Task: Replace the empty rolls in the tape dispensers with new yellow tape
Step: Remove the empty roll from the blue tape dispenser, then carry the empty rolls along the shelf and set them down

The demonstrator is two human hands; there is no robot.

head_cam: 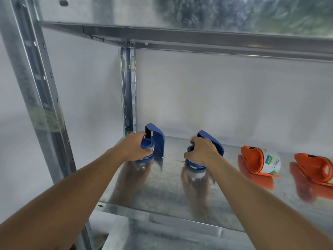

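Two blue tape dispensers stand at the back of a metal shelf (162, 192). My left hand (134, 148) grips the left blue dispenser (156, 141) around its round spool end, where a roll shows between blue rims. My right hand (202, 150) grips the right blue dispenser (216, 145) the same way, covering most of its spool; a white band shows under the fingers. Further right lie two orange dispensers: the nearer one (252, 157) holds a white printed roll (272, 163), the farther one (317, 168) is cut off by the frame edge.
The shelf is shiny galvanised steel inside a rack, with an upright post (128, 91) behind the left dispenser and a front post (36, 98) at left. Another shelf (198, 38) hangs overhead. A white wall is behind.
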